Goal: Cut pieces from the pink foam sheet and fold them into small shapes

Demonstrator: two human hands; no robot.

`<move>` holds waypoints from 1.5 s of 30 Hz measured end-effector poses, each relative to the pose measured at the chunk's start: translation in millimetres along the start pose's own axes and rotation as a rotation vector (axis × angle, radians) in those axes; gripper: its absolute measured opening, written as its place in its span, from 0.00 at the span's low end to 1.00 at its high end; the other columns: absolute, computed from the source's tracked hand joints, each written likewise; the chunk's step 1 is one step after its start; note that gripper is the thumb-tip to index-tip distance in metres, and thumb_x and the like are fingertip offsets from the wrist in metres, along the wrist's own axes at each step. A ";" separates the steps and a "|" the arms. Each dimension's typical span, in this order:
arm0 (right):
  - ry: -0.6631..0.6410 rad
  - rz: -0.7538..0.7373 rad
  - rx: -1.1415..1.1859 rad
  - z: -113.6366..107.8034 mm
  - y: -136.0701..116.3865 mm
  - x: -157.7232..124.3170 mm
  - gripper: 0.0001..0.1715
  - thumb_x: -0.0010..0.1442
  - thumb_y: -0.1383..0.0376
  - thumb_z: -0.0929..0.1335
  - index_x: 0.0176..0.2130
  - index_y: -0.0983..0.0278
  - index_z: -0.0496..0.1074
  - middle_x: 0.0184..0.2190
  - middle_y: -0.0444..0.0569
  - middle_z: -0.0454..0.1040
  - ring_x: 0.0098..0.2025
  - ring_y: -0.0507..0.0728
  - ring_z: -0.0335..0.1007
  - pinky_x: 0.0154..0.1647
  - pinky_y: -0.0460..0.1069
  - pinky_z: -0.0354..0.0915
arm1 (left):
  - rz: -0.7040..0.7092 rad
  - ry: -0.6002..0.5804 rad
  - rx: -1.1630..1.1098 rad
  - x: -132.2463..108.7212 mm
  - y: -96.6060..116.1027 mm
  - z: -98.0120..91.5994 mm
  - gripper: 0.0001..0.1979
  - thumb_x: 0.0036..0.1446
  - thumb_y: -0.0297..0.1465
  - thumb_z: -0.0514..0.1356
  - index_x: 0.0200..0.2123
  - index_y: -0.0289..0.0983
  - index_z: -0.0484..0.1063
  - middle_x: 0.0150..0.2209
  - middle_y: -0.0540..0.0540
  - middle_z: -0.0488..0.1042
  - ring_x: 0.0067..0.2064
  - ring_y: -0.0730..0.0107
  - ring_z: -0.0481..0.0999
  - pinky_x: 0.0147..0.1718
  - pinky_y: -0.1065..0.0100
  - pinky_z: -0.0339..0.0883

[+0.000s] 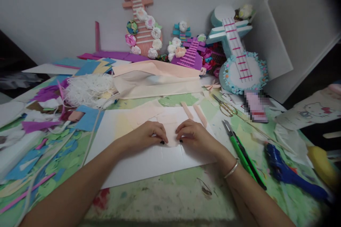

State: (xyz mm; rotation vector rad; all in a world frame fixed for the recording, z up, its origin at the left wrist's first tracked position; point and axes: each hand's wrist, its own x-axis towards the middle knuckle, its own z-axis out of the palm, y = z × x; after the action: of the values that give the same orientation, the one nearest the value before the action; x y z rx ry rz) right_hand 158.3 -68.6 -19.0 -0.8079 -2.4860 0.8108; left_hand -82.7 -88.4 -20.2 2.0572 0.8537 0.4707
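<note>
My left hand (153, 133) and my right hand (195, 135) are close together, each pinching one side of a small pale peach piece of paper (172, 138) with thumb and fingers. Beneath them lies a white board (122, 166), tilted slightly on the table. A larger peach sheet (144, 111) rests on the board behind my left hand. Two narrow peach strips (200, 115) lie behind my right hand. A silver bangle (232, 168) circles my right wrist.
Right of the board are a green utility knife (242, 154), scissors (226, 108) and a blue glue gun (290, 173). White string (89, 90) and paper scraps (64, 145) cover the left. Folded peach paper (160, 85) and decorated lute-shaped models (243, 64) stand behind.
</note>
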 end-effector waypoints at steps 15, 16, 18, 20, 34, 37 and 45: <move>-0.015 0.093 -0.101 12.1 -13.7 2.6 0.08 0.58 0.74 0.65 0.33 0.64 0.73 0.33 0.49 0.72 0.42 0.57 0.61 0.42 0.52 0.54 | -0.192 0.198 -0.079 6.0 5.6 9.8 0.05 0.52 0.24 0.59 0.33 0.36 0.72 0.29 0.51 0.73 0.31 0.74 0.70 0.31 0.73 0.62; -0.015 0.101 -0.103 12.9 -13.9 3.0 0.08 0.58 0.74 0.65 0.33 0.64 0.73 0.33 0.49 0.72 0.41 0.57 0.61 0.41 0.52 0.54 | -0.195 0.204 -0.095 6.3 5.9 10.4 0.05 0.51 0.24 0.60 0.33 0.36 0.72 0.29 0.51 0.73 0.31 0.75 0.70 0.30 0.73 0.62; -0.017 0.115 -0.104 14.1 -13.9 3.6 0.07 0.58 0.74 0.66 0.33 0.64 0.73 0.32 0.48 0.73 0.41 0.56 0.61 0.41 0.51 0.53 | -0.198 0.206 -0.096 6.6 6.7 10.9 0.05 0.49 0.23 0.60 0.31 0.35 0.72 0.29 0.51 0.73 0.30 0.76 0.69 0.30 0.73 0.61; -0.014 0.124 -0.098 14.8 -13.6 4.0 0.07 0.58 0.74 0.66 0.34 0.64 0.73 0.32 0.48 0.73 0.41 0.56 0.62 0.41 0.51 0.53 | -0.199 0.205 -0.079 6.3 7.3 10.8 0.05 0.48 0.23 0.59 0.31 0.35 0.73 0.29 0.51 0.73 0.30 0.75 0.69 0.30 0.73 0.61; -0.002 0.225 -0.103 16.6 -14.2 5.4 0.10 0.55 0.77 0.67 0.33 0.64 0.74 0.31 0.46 0.74 0.37 0.54 0.65 0.41 0.50 0.55 | -0.160 0.073 -0.011 2.2 7.5 3.4 0.04 0.50 0.27 0.61 0.31 0.37 0.76 0.32 0.49 0.76 0.37 0.70 0.73 0.37 0.70 0.64; -0.020 0.214 -0.118 17.0 -14.0 4.9 0.11 0.55 0.77 0.66 0.32 0.64 0.73 0.30 0.46 0.74 0.38 0.55 0.65 0.41 0.50 0.55 | -0.111 0.038 -0.015 1.8 7.3 1.4 0.04 0.52 0.28 0.61 0.30 0.38 0.77 0.33 0.48 0.76 0.39 0.68 0.73 0.40 0.69 0.64; -0.016 0.227 -0.117 18.3 -17.7 2.0 0.09 0.57 0.76 0.63 0.33 0.65 0.69 0.32 0.48 0.72 0.38 0.55 0.62 0.42 0.52 0.54 | -0.060 0.000 0.050 1.0 9.3 -1.1 0.04 0.52 0.26 0.59 0.31 0.37 0.74 0.33 0.49 0.76 0.40 0.68 0.72 0.42 0.67 0.63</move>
State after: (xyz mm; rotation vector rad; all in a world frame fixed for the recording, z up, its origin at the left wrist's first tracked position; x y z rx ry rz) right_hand 140.1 -86.5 -21.2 -1.1446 -2.5055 0.7531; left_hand -78.9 -91.0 -12.0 2.0706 0.9327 0.4207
